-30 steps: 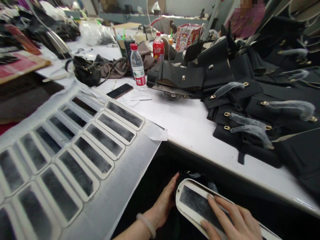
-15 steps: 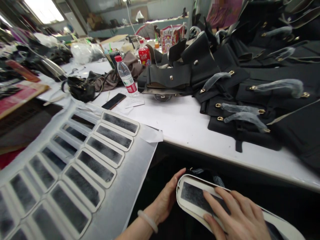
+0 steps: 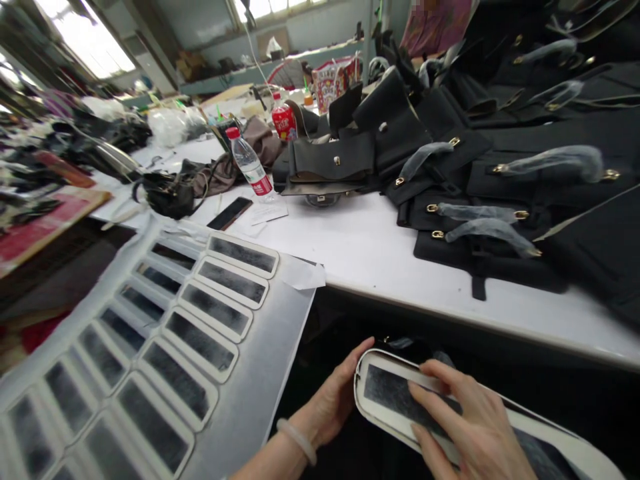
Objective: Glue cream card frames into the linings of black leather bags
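A bag with a pale-edged rounded panel and a dark centre strip point(image 3: 387, 387) is at the lower right, below the table edge. My left hand point(image 3: 337, 400), with a pale band at the wrist, holds the bag's left end, its fingers partly hidden behind it. Spread over the panel, my right hand point(image 3: 463, 420) presses on it with its fingertips. A clear wrapped handle is partly visible behind the bag. To the left, a grey sheet point(image 3: 265, 333) carries rows of similar pale-rimmed panels point(image 3: 233, 287) with dark centres.
On the white table point(image 3: 345, 233) several black bags point(image 3: 540, 147) with wrapped handles lie at the right. A water bottle point(image 3: 250, 163), a phone point(image 3: 230, 213), a red bottle point(image 3: 283, 120) and brown cloth point(image 3: 263, 140) are further left. Behind is a person's purple clothing point(image 3: 435, 27).
My right hand's upper fingers have moved left toward the panel's upper edge. My left hand still holds the bag's end. The view has shifted slightly.
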A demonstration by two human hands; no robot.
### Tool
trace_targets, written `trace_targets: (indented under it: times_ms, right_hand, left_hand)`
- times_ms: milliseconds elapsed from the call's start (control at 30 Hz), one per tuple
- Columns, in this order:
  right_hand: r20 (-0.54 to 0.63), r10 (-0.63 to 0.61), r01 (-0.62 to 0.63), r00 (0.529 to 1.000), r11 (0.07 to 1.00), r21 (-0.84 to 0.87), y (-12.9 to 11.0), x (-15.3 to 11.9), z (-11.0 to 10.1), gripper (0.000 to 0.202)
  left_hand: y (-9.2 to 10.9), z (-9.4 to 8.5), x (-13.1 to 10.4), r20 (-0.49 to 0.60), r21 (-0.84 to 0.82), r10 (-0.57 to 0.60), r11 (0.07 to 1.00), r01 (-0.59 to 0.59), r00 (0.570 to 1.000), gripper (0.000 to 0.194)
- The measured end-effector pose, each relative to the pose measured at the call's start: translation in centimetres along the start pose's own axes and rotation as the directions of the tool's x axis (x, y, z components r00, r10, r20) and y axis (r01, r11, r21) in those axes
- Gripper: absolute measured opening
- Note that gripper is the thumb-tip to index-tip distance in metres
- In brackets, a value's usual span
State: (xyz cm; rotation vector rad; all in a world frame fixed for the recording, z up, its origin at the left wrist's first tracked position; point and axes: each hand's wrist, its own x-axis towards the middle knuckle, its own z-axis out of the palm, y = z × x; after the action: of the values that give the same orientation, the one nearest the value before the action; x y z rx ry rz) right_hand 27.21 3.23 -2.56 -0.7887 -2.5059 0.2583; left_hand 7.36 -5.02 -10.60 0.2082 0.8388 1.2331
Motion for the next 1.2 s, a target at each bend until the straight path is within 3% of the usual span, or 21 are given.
trace_targets:
  times_ms: [133, 300, 500, 633, 833, 1200]
  right_hand:
    - [-0.036, 0.015, -0.015, 0.999, 1.000, -0.019, -0.8, 0.8, -0.2, 0.024]
    - [-0.018, -0.023, 0.022, 1.000, 0.998, -0.063, -1.7, 0.5, 1.4, 0.020]
    - [0.015, 0.085, -0.086, 0.996, 0.982, 0.169, -2.8, 1.6, 3.2, 0.018]
    - [0.057, 0.165, -0.173, 0.985, 0.959, 0.222, -2.9, 2.1, 3.5, 0.023]
    - [0.055, 0.171, -0.179, 0.984, 0.964, 0.196, -2.8, 1.7, 3.8, 0.036]
    - [0.074, 0.196, -0.206, 0.978, 0.963, 0.174, -2.8, 1.4, 4.2, 0.038]
  left_hand:
    - [0.5, 0.1, -0.1, 0.015, 0.007, -0.032, 0.999, 0.032, 0.999, 0.059]
    - [1.0, 0.2, -0.2, 0.023, -0.012, -0.060, 0.998, 0.060, 0.998, 0.058]
    - [1.1, 0.0, -0.2, 0.032, -0.017, -0.070, 0.997, 0.070, 0.997, 0.059]
    - [1.1, 0.0, -0.4, 0.016, 0.002, -0.080, 0.997, 0.080, 0.997, 0.059]
    - [1.4, 0.4, -0.4, -0.011, 0.040, -0.093, 0.995, 0.094, 0.996, 0.060]
    - [2.7, 0.9, -0.8, -0.047, 0.113, -0.116, 0.986, 0.121, 0.992, 0.055]
